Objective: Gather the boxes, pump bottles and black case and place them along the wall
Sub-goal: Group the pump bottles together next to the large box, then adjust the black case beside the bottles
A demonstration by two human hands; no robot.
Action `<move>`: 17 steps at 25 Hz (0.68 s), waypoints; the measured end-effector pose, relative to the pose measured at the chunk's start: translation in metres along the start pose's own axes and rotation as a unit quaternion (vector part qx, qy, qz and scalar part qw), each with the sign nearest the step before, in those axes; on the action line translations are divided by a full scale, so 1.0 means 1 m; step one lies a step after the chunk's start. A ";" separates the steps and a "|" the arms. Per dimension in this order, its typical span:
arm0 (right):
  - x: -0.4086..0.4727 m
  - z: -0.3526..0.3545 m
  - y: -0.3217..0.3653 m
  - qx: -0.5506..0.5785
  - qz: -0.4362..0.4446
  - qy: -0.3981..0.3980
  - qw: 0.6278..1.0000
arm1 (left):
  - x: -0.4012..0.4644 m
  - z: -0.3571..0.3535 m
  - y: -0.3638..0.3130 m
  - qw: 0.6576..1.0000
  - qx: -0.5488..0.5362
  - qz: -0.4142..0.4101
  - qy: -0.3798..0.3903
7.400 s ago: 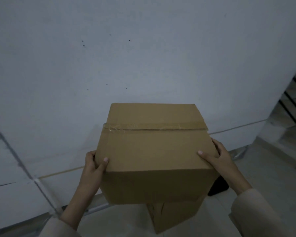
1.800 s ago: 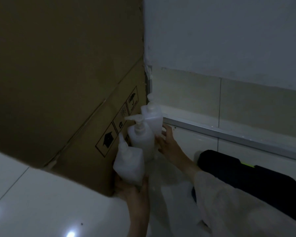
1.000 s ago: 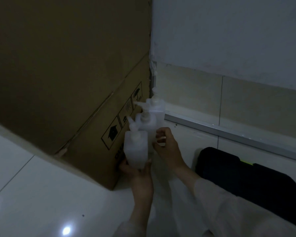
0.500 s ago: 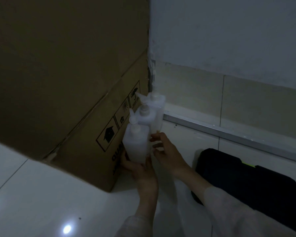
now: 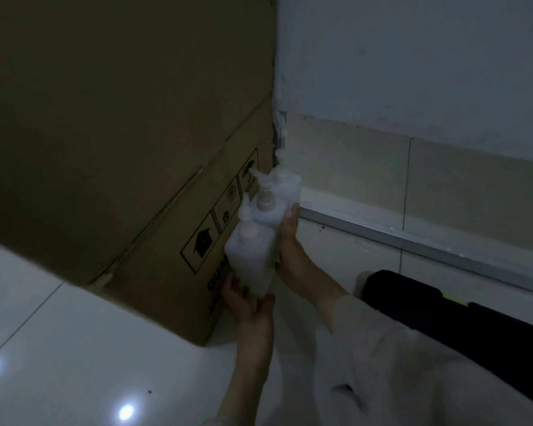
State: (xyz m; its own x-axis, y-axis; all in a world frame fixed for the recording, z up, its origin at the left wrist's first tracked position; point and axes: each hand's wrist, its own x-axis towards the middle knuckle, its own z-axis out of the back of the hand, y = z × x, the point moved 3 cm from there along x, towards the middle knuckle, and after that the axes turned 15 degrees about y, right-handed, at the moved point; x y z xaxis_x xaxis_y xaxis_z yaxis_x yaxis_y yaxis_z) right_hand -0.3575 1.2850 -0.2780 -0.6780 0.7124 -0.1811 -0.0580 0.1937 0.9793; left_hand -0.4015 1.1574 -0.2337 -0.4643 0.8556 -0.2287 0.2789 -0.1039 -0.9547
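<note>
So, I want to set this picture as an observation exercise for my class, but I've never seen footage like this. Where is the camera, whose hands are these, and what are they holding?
No machine is involved: the camera is worn on a person's head and looks forward and down, so the two arms reaching in from the bottom are the wearer's own.

The left hand cups the bottom of the nearest pump bottle, fingers curled round its base. The right hand presses against the side of the middle bottle. A third bottle stands behind, closest to the wall. All three are white and form a tight row beside a large cardboard box with printed handling symbols.

On the pale tiled floor, to the right, lies a black case near the wall. The light is dim and the bottles are slightly blurred.
</note>
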 end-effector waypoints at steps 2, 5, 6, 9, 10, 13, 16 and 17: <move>0.004 0.009 -0.019 0.009 -0.013 -0.022 1.000 | 0.011 0.007 -0.002 0.998 -0.032 0.046 0.015; -0.022 -0.012 0.046 0.049 -0.099 0.007 0.994 | 0.017 0.016 0.001 0.995 -0.009 0.097 0.025; -0.030 -0.012 0.047 0.047 -0.126 0.036 0.990 | 0.012 0.015 0.004 0.994 0.043 0.102 0.026; -0.054 0.002 0.048 0.043 -0.146 0.039 0.988 | -0.008 0.002 0.026 0.977 0.138 0.154 0.058; -0.058 0.009 0.047 0.014 -0.138 0.005 0.990 | -0.013 -0.010 0.031 0.969 0.151 0.169 0.102; -0.088 0.048 0.057 -0.131 -0.113 -0.044 0.984 | -0.022 -0.052 0.030 0.944 0.191 0.165 0.212; -0.149 0.099 0.060 -0.323 -0.112 -0.079 0.936 | -0.035 -0.093 0.026 0.926 0.182 0.143 0.299; -0.173 0.119 0.057 -0.388 -0.124 -0.118 0.906 | -0.037 -0.103 0.027 0.918 0.178 0.140 0.324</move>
State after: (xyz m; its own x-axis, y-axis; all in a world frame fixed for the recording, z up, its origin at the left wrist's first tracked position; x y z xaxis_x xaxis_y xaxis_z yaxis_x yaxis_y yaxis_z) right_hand -0.1564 1.2534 -0.2015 -0.4038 0.8538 -0.3287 -0.7465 -0.0998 0.6578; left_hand -0.2905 1.1751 -0.2317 0.2148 0.8803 -0.4229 -0.0342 -0.4260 -0.9041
